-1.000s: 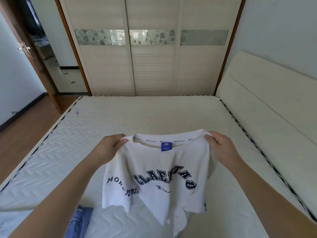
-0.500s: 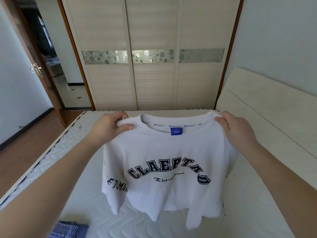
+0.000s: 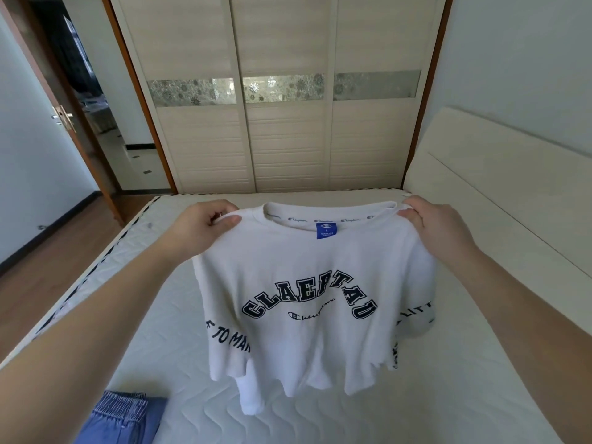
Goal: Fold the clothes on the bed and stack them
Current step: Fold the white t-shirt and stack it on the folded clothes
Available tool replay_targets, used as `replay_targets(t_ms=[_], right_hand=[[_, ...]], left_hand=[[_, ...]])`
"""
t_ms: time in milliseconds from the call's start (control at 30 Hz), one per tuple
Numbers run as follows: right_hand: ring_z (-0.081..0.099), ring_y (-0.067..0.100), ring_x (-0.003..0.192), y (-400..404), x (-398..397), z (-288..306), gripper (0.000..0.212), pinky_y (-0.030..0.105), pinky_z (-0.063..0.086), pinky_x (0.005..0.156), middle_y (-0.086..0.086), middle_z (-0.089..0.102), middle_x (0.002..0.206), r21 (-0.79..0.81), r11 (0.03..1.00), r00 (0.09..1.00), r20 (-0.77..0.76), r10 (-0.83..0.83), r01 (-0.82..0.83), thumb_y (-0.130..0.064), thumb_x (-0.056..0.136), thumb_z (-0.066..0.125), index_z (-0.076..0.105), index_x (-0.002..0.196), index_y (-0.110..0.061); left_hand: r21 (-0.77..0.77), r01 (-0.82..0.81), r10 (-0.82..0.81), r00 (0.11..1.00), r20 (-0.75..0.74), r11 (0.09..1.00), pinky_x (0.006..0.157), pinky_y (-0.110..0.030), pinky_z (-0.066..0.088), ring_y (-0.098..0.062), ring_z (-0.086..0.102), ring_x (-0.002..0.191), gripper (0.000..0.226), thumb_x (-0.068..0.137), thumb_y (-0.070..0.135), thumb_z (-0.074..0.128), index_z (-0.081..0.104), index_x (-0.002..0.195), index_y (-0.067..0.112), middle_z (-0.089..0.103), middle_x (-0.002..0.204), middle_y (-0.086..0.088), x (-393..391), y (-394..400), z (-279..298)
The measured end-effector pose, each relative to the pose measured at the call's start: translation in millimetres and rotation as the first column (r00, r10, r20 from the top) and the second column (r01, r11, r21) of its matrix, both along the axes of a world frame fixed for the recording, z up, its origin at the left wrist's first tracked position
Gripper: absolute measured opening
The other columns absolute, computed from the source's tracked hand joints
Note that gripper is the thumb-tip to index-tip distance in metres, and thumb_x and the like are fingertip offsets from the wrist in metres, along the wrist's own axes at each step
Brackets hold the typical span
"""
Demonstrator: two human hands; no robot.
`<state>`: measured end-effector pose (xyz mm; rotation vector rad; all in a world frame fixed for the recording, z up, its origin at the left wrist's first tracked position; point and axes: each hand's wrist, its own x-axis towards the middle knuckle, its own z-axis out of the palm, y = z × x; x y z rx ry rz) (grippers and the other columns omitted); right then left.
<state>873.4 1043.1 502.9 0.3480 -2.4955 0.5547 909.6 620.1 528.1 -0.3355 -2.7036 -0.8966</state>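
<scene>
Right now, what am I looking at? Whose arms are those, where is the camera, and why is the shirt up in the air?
There is no machine here. The arms belong to a person who wears a camera on the head, so you see what that person sees, looking forward and down. There is only this one view. The left hand and the right hand each pinch a shoulder of a white T-shirt with dark letters, holding it up above the bed, likely to fold it. Its lower edge hangs low near the mattress; I cannot tell if it touches. Blue clothing with a stretchy waistband lies on the bed at the bottom left. Behind the bed stands a pale wardrobe with sliding doors, and an open door is on the left.
</scene>
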Motion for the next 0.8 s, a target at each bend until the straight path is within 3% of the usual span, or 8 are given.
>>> replay_targets(t_ms=[133, 200, 300, 433, 533, 600, 700, 800], right_hand=[[0.051, 0.029, 0.063, 6.8, -3.9, -12.2, 0.021, 0.034, 0.035, 0.056, -0.007, 0.046, 0.057, -0.030, 0.999, 0.994, 0.109, -0.012, 0.015, -0.032, 0.097, 0.056, 0.061, 0.094, -0.012], [0.053, 0.029, 0.068, 7.8, -3.6, -18.0, 0.022, 0.033, 0.037, 0.062, -0.001, 0.053, 0.068, -0.050, 0.999, 0.994, 0.104, 0.018, -0.013, -0.029, 0.095, 0.060, 0.064, 0.086, -0.010], [0.057, 0.027, 0.075, 5.6, -4.0, -24.5, 0.017, 0.034, 0.043, 0.073, 0.009, 0.058, 0.087, -0.099, 0.995, 0.995, 0.094, 0.034, -0.025, -0.023, 0.091, 0.069, 0.074, 0.086, -0.008], [0.045, 0.011, 0.057, -5.7, -1.9, -28.7, 0.037, 0.024, 0.031, 0.055, -0.003, 0.045, 0.057, -0.185, 0.981, 0.966, 0.239, 0.102, -0.058, -0.034, 0.092, 0.063, 0.056, 0.064, -0.011], [0.059, 0.004, 0.061, -25.6, 4.7, -32.3, 0.024, 0.018, 0.039, 0.061, -0.011, 0.064, 0.062, -0.337, 0.932, 0.925, 0.292, 0.242, -0.137, -0.027, 0.092, 0.064, 0.068, 0.071, -0.015], [0.069, 0.002, 0.076, -41.4, 10.0, -33.1, 0.016, 0.013, 0.046, 0.072, -0.016, 0.073, 0.076, -0.470, 0.862, 0.881, 0.306, 0.361, -0.190, -0.016, 0.093, 0.063, 0.076, 0.085, -0.021], [0.070, 0.006, 0.086, -63.3, 18.7, -33.5, 0.031, 0.013, 0.050, 0.079, -0.011, 0.075, 0.092, -0.678, 0.706, 0.813, 0.285, 0.507, -0.203, -0.006, 0.095, 0.058, 0.076, 0.091, -0.031], [0.069, 0.013, 0.088, -76.6, 23.9, -35.9, 0.026, 0.022, 0.054, 0.077, -0.002, 0.074, 0.093, -0.848, 0.504, 0.745, 0.229, 0.627, -0.164, -0.001, 0.097, 0.052, 0.073, 0.097, -0.017]], left_hand=[[0.021, 0.102, -0.105, 0.980, 0.167, 0.995, 0.067, -0.021, 0.045, -0.020, 0.064, 0.076, 0.004, 0.089, 0.037, 0.069, 0.070, 0.086, 0.035, 0.069, 0.079, 0.002, -1.1, -3.4, 0.7], [0.049, 0.119, -0.127, 0.971, 0.200, 0.992, 0.068, -0.026, 0.045, -0.024, 0.063, 0.075, 0.005, 0.089, 0.036, 0.069, 0.071, 0.085, 0.034, 0.070, 0.080, -0.001, -1.5, -0.9, -3.6], [0.112, 0.148, -0.165, 0.972, 0.167, 0.983, 0.064, -0.016, 0.041, -0.015, 0.057, 0.069, 0.014, 0.093, 0.027, 0.066, 0.070, 0.084, 0.036, 0.068, 0.079, 0.000, 0.5, 11.6, -8.7], [0.229, 0.245, -0.273, 0.957, 0.098, 0.942, 0.075, -0.012, 0.042, -0.003, 0.060, 0.080, 0.021, 0.094, 0.011, 0.063, 0.069, 0.088, 0.029, 0.069, 0.089, 0.011, 8.6, 39.2, -10.9], [0.240, 0.306, -0.321, 0.947, 0.028, 0.921, 0.081, -0.010, 0.041, 0.006, 0.058, 0.085, 0.023, 0.093, 0.003, 0.061, 0.065, 0.091, 0.026, 0.067, 0.089, 0.013, 15.8, 64.4, -11.8], [0.233, 0.362, -0.369, 0.929, -0.014, 0.903, 0.084, -0.011, 0.041, 0.006, 0.058, 0.088, 0.019, 0.093, 0.001, 0.060, 0.065, 0.096, 0.018, 0.064, 0.094, 0.008, 20.8, 79.6, -13.3], [0.249, 0.425, -0.432, 0.901, -0.030, 0.870, 0.087, -0.016, 0.043, 0.002, 0.060, 0.091, 0.015, 0.093, 0.001, 0.059, 0.066, 0.098, 0.014, 0.065, 0.096, 0.005, 27.1, 96.3, -18.8], [0.264, 0.436, -0.451, 0.893, -0.007, 0.860, 0.086, -0.017, 0.045, 0.001, 0.062, 0.093, 0.015, 0.094, 0.003, 0.060, 0.068, 0.097, 0.015, 0.068, 0.096, 0.009, 31.1, 106.1, -26.2]])
